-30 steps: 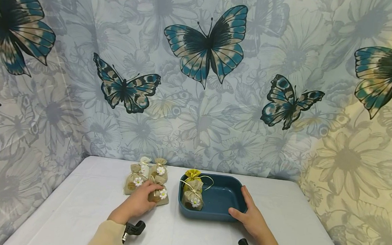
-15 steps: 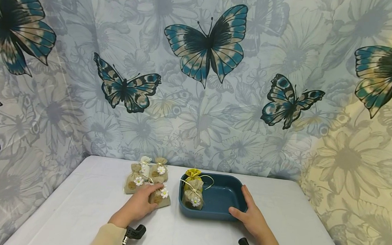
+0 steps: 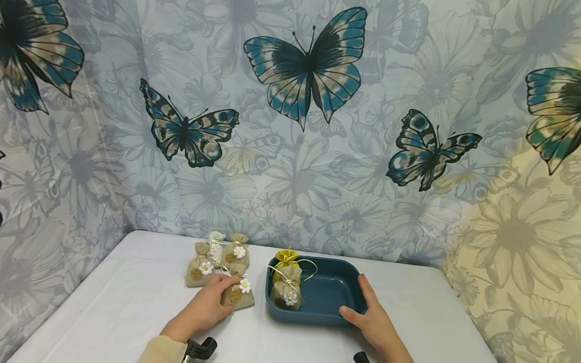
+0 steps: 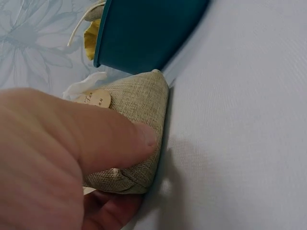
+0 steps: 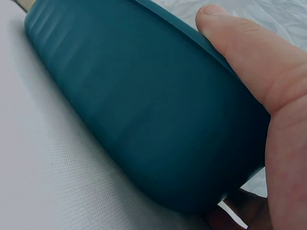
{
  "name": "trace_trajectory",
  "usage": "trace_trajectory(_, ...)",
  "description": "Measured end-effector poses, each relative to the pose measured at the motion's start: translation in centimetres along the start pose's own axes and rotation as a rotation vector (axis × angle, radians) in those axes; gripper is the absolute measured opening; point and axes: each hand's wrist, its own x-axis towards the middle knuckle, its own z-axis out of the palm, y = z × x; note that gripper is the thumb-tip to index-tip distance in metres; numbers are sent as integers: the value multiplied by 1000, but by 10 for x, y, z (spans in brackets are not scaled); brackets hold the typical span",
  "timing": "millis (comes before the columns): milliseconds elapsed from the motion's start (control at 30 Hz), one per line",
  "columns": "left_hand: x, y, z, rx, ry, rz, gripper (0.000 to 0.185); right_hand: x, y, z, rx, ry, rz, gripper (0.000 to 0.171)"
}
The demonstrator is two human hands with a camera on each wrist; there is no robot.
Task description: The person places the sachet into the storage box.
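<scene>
In the head view my left hand [image 3: 206, 305] grips a burlap sachet [image 3: 241, 298] with a white daisy on it. Up close, the left wrist view has the thumb lying across the sachet's cloth [image 4: 139, 96], fingers underneath and behind it. My right hand [image 3: 375, 323] holds the right end of a deep blue tray [image 3: 312, 318], thumb at the front rim and fingers along the side. The right wrist view shows that thumb over the edge of the tray's wall [image 5: 129, 96]. At the tray's left end sit a yellow sachet [image 3: 286, 255] and a burlap sachet [image 3: 286, 292].
Behind the left hand stand two more burlap sachets, one on the left [image 3: 197, 270] and one farther back [image 3: 236, 258], with a white sachet [image 3: 214, 246] between them. A white cloth covers the table [image 3: 280, 353]. Butterfly-printed fabric [image 3: 299, 204] hangs behind.
The left hand and its burlap sachet have shifted slightly right and toward the front, away from the other sachets. The right hand and the tray stay put.
</scene>
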Motion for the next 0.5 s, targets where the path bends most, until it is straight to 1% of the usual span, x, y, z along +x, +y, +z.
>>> trace_trajectory(167, 3, 4, -2, 19, -29, -9, 58, 0, 0, -1, 3, 1, -3, 104)
trace_trajectory(300, 4, 8, -4, 2, -52, -19, 57, -1, 0, -1, 3, 1, -3, 103)
trace_trajectory(367, 4, 9, -4, -13, -52, -39, 56, -1, 0, -1, 1, 1, -3, 103)
trace_trajectory(433, 4, 11, -4, -52, -42, -77, 56, -1, -1, -1, 1, -2, -3, 103)
trace_trajectory(500, 3, 12, -4, -136, -29, -127, 58, -1, -2, -1, 6, -7, -1, 103)
